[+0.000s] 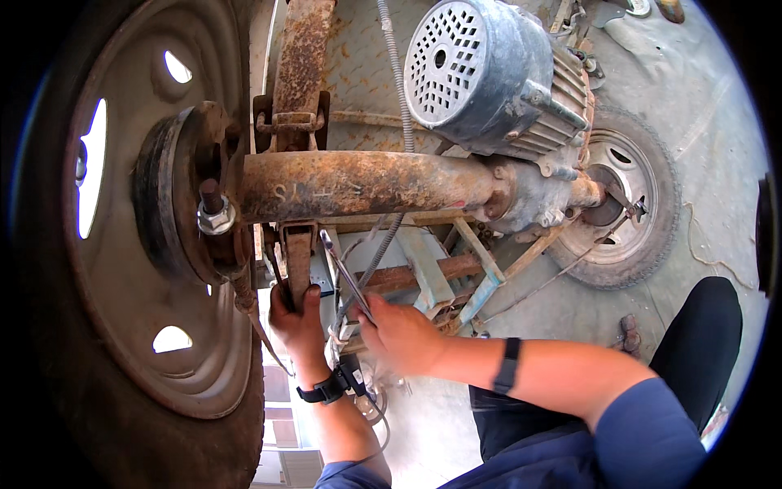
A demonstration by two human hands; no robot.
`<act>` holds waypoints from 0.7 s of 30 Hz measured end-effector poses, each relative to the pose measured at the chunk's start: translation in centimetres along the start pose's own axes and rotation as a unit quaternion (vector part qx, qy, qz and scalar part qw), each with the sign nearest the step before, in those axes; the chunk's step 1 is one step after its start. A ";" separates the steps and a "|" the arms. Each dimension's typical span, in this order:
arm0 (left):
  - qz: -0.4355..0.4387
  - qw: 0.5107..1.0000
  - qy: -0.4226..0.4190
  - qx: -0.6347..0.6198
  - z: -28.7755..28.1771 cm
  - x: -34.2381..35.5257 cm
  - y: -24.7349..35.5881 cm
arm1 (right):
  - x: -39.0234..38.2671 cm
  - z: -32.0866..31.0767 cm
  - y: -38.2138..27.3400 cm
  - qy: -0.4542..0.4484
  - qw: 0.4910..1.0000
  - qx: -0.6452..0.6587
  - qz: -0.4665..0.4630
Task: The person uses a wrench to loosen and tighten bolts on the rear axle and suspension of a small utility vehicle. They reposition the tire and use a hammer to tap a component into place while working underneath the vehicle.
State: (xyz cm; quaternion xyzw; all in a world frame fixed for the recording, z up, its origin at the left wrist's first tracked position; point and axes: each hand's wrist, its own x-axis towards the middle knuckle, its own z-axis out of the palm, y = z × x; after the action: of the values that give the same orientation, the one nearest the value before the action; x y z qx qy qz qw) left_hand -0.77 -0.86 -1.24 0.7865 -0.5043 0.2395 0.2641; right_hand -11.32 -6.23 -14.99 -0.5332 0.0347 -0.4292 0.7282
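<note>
My left hand (297, 322) grips around the lower end of a rusty metal bar (298, 265) hanging below the rusted axle tube (362, 183); a dark slender piece beside its fingers is partly hidden. My right hand (395, 334) is closed on a silver wrench-like tool (340, 261), angled up toward the axle beside the bar. A bolt with a nut (215, 216) sticks out near the hub at the left. A grey corrugated conduit (384, 257) runs behind the tool.
A large wheel (106, 293) fills the left side. A grey motor (509, 106) sits above the axle, and a second wheel (643, 253) is at the right. A rusty, pale-painted frame (481, 285) lies below. My bent knee (705, 326) is at lower right.
</note>
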 end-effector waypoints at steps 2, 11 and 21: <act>0.007 1.000 0.001 -0.002 -0.1 -0.1 -0.5 | 1.9 2.1 1.4 0.019 0.999 -0.035 0.015; 0.008 0.999 -0.022 0.025 -0.6 0.5 -1.0 | -2.8 -4.6 4.1 0.019 0.991 -0.128 0.030; 0.009 0.999 -0.001 0.036 -0.3 0.1 -0.9 | -3.2 -13.0 -5.8 -0.263 0.955 0.057 0.126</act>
State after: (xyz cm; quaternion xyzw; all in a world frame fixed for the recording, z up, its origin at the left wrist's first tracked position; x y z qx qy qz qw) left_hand 0.02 -0.39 -1.11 0.7913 -0.5024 0.2592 0.2328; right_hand -23.38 -14.19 -17.20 -0.5763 -0.1153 -0.1801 0.7887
